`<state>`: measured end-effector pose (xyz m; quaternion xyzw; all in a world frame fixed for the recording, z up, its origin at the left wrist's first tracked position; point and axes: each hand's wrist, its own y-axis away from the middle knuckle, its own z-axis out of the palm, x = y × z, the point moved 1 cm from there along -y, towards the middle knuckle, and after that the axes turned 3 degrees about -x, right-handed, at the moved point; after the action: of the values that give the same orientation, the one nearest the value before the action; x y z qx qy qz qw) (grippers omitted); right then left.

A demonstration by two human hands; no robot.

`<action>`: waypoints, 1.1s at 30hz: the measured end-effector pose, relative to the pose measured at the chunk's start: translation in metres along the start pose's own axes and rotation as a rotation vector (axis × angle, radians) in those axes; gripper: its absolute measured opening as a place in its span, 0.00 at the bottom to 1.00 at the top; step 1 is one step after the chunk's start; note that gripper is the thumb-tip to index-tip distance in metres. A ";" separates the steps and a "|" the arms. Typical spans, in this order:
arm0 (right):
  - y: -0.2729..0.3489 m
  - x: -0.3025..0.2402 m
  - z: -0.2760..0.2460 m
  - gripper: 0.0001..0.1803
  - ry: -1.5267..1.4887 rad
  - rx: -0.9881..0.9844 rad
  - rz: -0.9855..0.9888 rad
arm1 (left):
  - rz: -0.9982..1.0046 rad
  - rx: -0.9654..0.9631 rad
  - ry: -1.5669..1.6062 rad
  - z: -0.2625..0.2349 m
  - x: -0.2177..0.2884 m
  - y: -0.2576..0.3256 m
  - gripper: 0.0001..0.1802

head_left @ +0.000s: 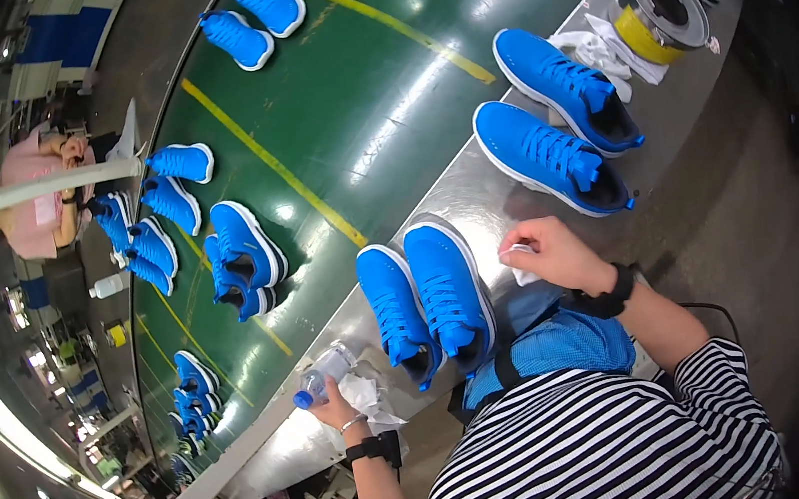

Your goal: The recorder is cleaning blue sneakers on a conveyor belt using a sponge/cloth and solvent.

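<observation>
While the left hand grasps a clear plastic bottle with a blue cap left of lower centre, the right hand pinches a small white cloth right of centre. Between them, at the frame's middle, bright blue lace-up shoes with white soles rest on a shiny metal ledge. A loose cap could let any liquid drip onto them; a soiled cloth might smear the uppers; a careless elbow could knock them down.
</observation>
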<state>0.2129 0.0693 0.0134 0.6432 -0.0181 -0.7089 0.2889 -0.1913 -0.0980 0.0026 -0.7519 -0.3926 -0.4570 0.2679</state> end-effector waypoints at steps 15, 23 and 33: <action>-0.050 0.060 0.038 0.06 0.021 0.118 -0.058 | 0.539 -0.945 -0.787 0.206 0.116 0.091 0.43; -0.054 0.057 0.040 0.09 0.122 0.151 -0.101 | 0.395 -0.945 -0.892 0.213 0.107 0.089 0.48; -0.055 0.053 0.043 0.07 0.245 0.109 -0.063 | 0.394 -0.952 -0.903 0.211 0.109 0.090 0.48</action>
<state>0.1521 0.0772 -0.0486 0.7398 -0.0009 -0.6319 0.2309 0.0140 0.0512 0.0040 -0.9620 -0.0780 -0.1641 -0.2037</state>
